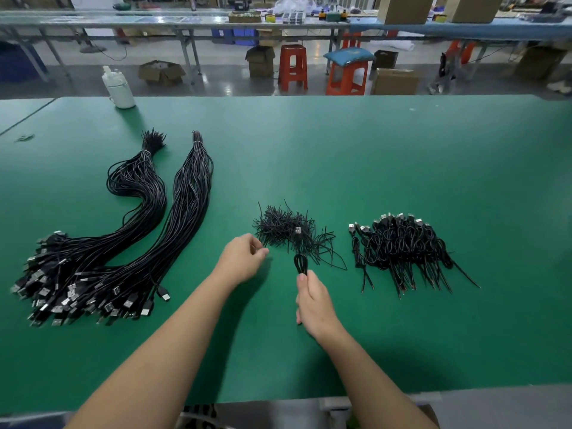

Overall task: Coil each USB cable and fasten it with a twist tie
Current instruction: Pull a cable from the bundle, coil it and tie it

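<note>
Bright, sharp; bowed wide-angle edges.

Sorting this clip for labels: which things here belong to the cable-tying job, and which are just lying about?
Job: coiled cable gripped by right hand; left hand at twist-tie pile; uncoiled cable bundles; finished coils.
Lying about: white bottle, red stools, cardboard boxes.

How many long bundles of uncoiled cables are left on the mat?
2: one bundle at far left, the other just right of it, both left of the left hand. Their plug ends overlap, so loose cables may be hidden there.
</note>
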`<state>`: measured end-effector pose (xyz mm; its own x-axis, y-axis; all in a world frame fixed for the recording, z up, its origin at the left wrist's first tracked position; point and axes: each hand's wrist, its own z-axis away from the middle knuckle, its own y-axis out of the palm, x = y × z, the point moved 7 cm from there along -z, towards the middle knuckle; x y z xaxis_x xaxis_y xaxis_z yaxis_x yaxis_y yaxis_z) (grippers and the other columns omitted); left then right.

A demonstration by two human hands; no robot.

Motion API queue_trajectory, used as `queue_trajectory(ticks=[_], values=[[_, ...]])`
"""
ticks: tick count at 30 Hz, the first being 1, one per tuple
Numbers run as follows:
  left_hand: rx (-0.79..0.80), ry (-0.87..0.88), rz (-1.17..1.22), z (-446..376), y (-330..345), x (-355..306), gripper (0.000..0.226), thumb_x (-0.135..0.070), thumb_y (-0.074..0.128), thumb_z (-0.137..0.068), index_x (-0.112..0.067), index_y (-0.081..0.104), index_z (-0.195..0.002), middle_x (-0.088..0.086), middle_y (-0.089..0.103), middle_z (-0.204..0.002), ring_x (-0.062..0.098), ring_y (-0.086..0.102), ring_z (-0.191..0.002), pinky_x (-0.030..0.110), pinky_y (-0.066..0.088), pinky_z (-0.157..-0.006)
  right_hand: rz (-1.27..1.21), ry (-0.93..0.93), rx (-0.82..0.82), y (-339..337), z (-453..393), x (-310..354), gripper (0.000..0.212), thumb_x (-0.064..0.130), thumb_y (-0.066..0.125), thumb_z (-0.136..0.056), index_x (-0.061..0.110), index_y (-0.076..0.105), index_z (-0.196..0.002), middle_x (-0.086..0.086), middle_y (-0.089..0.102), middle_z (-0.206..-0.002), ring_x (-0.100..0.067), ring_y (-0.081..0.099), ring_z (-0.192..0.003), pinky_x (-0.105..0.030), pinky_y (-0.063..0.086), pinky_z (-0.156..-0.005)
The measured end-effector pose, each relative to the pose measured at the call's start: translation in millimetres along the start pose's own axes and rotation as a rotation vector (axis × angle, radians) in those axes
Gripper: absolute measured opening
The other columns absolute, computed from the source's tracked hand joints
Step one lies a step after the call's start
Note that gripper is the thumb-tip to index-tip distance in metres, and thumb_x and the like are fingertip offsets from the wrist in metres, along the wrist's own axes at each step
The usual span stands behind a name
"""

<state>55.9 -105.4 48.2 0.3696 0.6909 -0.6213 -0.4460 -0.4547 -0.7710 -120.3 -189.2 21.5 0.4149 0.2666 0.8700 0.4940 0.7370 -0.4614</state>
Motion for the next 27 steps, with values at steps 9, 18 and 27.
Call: queue_trajectory(ticks=[9,18,27], values=[[-0.174,-0.178,-0.227,-31,12,14,0.012,-0.033,0.055,-0.094,-0.021,0.054,-0.091,0.002,0.064,-0.097,0.024,0.055,-0.083,0.031,0.043,-0.068,0.087,-0.025,0.064,7,-6,-9,0.037,0.043,0.024,-0.105,0.018,0.031,-0.078,-0.002,0.046,-0.068,-0.011,0.059,-0.047,-0.041,0.046,-0.066],[-0.264,-0.134,0.096,2,-13,41,0.006,-0.015,0.065,-0.088,-0.017,0.067,-0.082,-0.002,0.065,-0.078,0.02,0.06,-0.077,0.024,0.041,-0.069,0.085,-0.018,0.14,8,-4,-3,0.038,0.039,0.026,-0.106,0.01,0.04,-0.087,-0.001,0.046,-0.075,-0.01,0.058,-0.052,-0.043,0.05,-0.073],[-0.198,-0.236,0.676,66,-2,36,0.007,-0.015,0.071,-0.088,-0.02,0.076,-0.088,-0.005,0.07,-0.073,0.002,0.049,-0.05,0.014,0.04,-0.048,-0.001,-0.023,0.233,17,6,12,0.03,0.038,0.03,-0.107,0.016,0.045,-0.094,0.004,0.043,-0.073,-0.013,0.044,-0.06,-0.031,0.045,-0.063]])
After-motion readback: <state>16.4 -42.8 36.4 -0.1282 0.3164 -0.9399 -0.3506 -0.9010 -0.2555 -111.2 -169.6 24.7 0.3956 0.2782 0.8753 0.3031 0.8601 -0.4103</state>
